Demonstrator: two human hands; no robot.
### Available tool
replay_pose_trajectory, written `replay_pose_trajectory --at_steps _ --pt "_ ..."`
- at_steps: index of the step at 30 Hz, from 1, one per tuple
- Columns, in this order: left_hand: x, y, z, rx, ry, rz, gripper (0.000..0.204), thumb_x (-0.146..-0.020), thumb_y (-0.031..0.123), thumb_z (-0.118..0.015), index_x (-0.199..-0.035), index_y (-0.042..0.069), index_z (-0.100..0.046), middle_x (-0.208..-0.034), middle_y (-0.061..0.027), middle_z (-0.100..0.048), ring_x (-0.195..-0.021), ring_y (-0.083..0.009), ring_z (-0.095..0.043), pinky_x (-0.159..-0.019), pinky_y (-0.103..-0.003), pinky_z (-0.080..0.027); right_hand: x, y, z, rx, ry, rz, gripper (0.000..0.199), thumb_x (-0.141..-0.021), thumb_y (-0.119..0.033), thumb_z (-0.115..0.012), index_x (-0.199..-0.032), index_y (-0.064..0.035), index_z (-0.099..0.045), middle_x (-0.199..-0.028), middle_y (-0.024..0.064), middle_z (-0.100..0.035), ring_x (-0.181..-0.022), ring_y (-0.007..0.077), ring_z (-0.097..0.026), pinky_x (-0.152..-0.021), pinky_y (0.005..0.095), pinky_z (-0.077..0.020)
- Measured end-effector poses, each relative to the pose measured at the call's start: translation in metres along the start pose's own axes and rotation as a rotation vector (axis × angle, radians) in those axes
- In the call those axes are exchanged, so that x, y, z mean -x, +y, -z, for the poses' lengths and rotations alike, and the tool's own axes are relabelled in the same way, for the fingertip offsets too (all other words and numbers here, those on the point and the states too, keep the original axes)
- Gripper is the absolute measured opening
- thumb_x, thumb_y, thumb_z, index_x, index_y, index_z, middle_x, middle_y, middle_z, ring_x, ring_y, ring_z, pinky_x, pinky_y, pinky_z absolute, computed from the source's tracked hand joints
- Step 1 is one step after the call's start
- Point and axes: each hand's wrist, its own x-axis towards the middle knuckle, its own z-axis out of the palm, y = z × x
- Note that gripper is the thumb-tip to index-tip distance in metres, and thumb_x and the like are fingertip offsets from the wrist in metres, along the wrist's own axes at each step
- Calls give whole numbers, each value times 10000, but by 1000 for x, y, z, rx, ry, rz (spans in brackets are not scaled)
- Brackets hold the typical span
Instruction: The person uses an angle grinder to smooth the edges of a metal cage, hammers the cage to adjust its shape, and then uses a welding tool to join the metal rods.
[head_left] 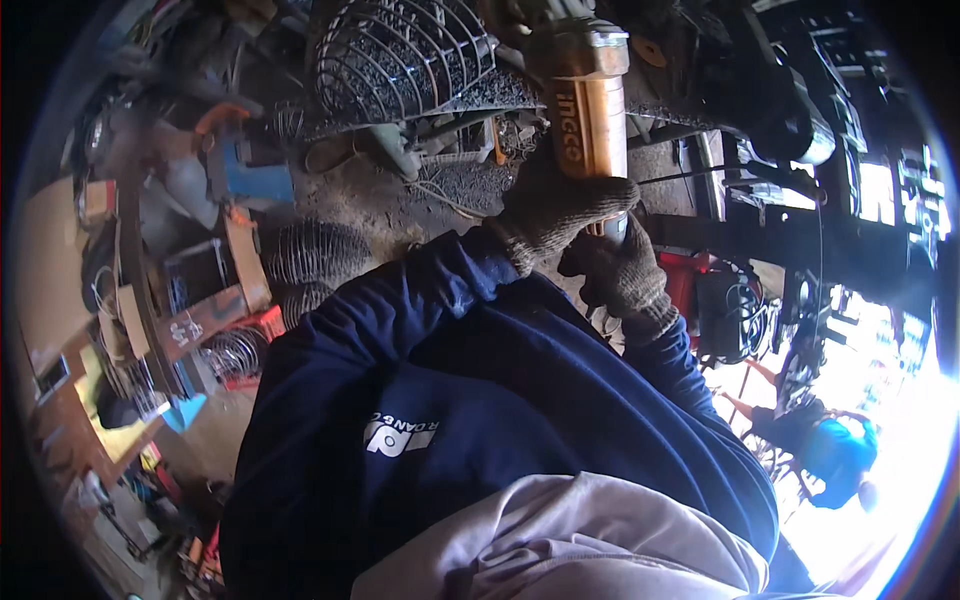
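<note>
An angle grinder (590, 120) with an orange cylindrical body and a metal head points away from me at the top centre. My gloved left hand (565, 208) is wrapped around the lower part of its body, thumb across the top. Just behind it, my gloved right hand (628, 280) closes on the rear end of the same tool. Both gloves are brown knit. The working end of the grinder is cut off and dim at the upper rim, so I cannot tell what it touches.
A curved metal-bar grille (400, 60) lies beyond my left hand on a dark surface. Wire coils (315, 255) stand on the left, near a wooden panel (245, 255). At right are a red machine (685, 285) and a person in blue (835, 460) in bright light.
</note>
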Motion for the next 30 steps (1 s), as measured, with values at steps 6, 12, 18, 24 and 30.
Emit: replay_pose_trajectory --at_steps 6,12,18,24,30 --pt "-25 -16 -26 -172 156 -63 616 -705 282 -903 -1167 10 -599 -1018 -79 -683 -909 -173 -672 -784 -336 -576 -27 14 35 -14 -58 139 353 -941 -114 -654 -1248 -36 -498 -850 144 -708 -660 185 -684 -464 272 -508" --pt "-42 -37 -39 105 190 1 692 -697 312 -906 -1218 13 -563 -1049 -101 -677 -947 -192 -673 -819 -348 -576 -46 21 66 -167 -214 222 491 -914 -95 -698 -1341 -43 -459 -1009 102 -676 -854 171 -668 -688 311 -555" --pt "-47 -44 -36 -78 191 -28 715 -684 346 -916 -1217 21 -567 -1077 -98 -678 -981 -183 -672 -831 -351 -575 -52 0 84 -325 -240 170 624 -871 -174 -777 -1373 -21 -438 -1219 99 -601 -1035 172 -610 -861 315 -542" --pt "-47 -12 -40 -339 119 -31 761 -684 435 -903 -1254 51 -578 -1151 -121 -676 -1033 -235 -683 -873 -372 -571 -94 -62 84 -193 -263 709 1048 -714 -387 -905 -1489 10 -322 -1344 135 -535 -1200 234 -549 -981 364 -500" --pt "-34 19 -21 -706 -97 -44 659 -723 499 -838 -1188 86 -621 -1096 -163 -684 -980 -320 -694 -840 -434 -561 -99 -69 75 23 -247 382 779 -723 -179 -885 -1366 -17 -476 -1163 90 -647 -1046 207 -643 -897 364 -553"
